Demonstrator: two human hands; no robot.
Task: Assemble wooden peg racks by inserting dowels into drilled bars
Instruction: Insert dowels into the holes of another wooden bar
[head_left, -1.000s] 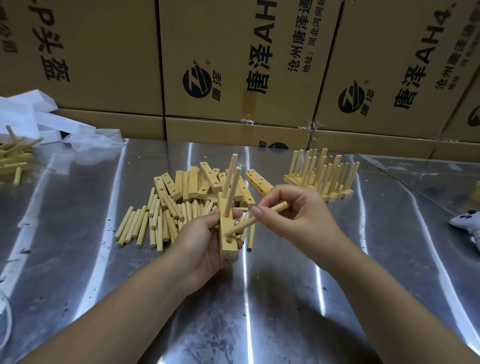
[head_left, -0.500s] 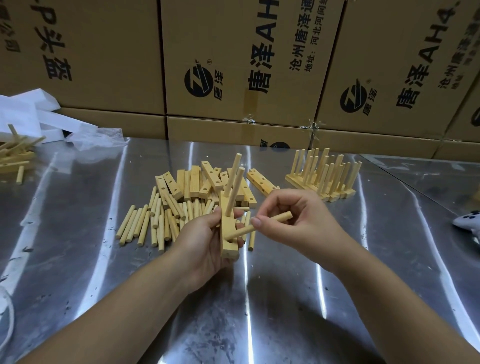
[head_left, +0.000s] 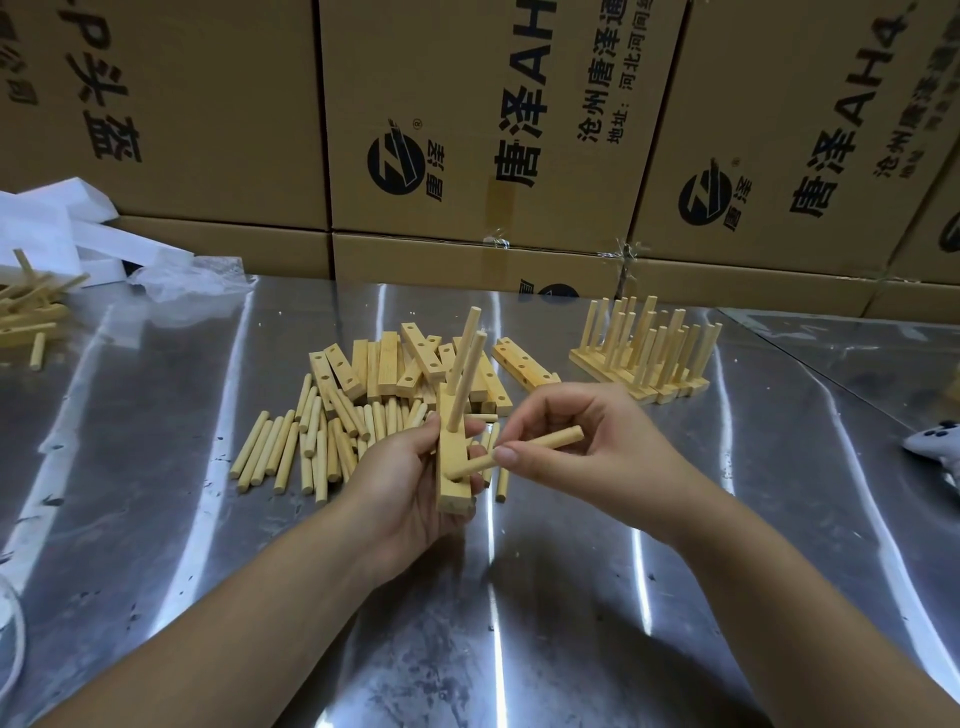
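My left hand (head_left: 400, 483) grips a drilled wooden bar (head_left: 453, 467) held roughly upright above the steel table (head_left: 597, 597). Two dowels (head_left: 467, 374) stand up out of the bar's upper holes. My right hand (head_left: 587, 447) pinches a third dowel (head_left: 524, 452), whose near end sits at the bar's lowest hole. Behind my hands lies a heap of loose dowels (head_left: 291, 447) and drilled bars (head_left: 395, 364). Several finished peg racks (head_left: 644, 358) stand at the back right.
Stacked cardboard boxes (head_left: 467, 130) wall off the table's far side. More wooden pieces (head_left: 26, 317), white foam blocks (head_left: 57, 228) and a plastic bag (head_left: 187, 275) lie at the far left. A white object (head_left: 935, 447) sits at the right edge.
The bar and the third dowel have shifted slightly lower and nearer; the dowel's end stays at the lowest hole. The heaps have not moved.
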